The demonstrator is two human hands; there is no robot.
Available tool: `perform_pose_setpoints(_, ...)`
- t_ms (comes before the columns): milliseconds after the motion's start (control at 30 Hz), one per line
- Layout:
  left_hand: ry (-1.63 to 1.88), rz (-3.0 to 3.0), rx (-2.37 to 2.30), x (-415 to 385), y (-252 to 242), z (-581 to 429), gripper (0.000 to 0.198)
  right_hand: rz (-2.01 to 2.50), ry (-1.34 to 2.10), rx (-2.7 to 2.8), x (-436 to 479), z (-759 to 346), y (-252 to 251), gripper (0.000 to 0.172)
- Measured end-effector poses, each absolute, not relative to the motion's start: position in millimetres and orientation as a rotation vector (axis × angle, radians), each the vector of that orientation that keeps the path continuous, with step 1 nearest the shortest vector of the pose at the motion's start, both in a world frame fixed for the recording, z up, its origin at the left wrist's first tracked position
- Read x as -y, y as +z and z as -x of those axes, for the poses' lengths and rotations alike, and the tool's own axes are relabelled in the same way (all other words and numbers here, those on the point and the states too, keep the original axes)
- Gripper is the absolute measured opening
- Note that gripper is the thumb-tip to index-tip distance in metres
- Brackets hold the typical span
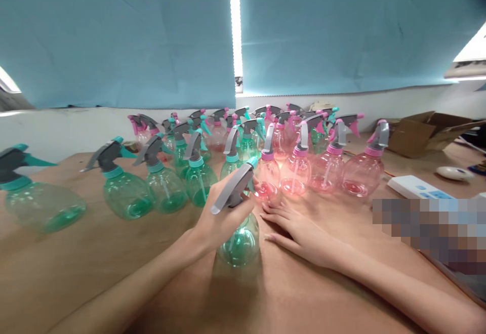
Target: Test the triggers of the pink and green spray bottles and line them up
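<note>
A green spray bottle point(240, 245) with a grey and teal trigger head is in front of me, its base near or on the table. My left hand point(218, 212) is wrapped round its neck, just under the head. Flat on the table to its right lies my right hand point(296, 230), fingers stretched out and holding nothing. Just beyond the hands, a row of green spray bottles point(201, 182) runs to the left. Pink spray bottles point(296, 172) stand in line to the right, the nearest close to my right fingertips.
More pink and green spray bottles crowd behind the front rows. To the right are an open cardboard box point(413, 134), a white computer mouse point(454, 173) and a white power strip point(417, 188). Blue blinds point(121, 40) hang behind the wooden table point(170, 293).
</note>
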State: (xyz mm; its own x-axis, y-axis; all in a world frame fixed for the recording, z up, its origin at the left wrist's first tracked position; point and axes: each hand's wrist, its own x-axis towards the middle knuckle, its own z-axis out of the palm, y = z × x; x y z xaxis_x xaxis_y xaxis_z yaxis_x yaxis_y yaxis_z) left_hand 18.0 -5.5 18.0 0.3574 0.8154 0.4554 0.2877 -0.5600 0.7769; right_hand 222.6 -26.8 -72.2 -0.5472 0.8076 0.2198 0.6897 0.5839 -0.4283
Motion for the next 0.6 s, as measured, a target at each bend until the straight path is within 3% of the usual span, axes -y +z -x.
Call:
perform_pose_setpoints(367,1.08,-1.975,-0.899,6.7,17.3,-17.4,0.004,1.19,0.389,2.42,26.7,-222.5,-72.2,0.045)
perform_pose_setpoints(600,1.04,-1.916,-0.855,4.5,6.6,-21.3,0.032,1.16,0.396,2.413,25.1,-223.8,-75.1,0.046)
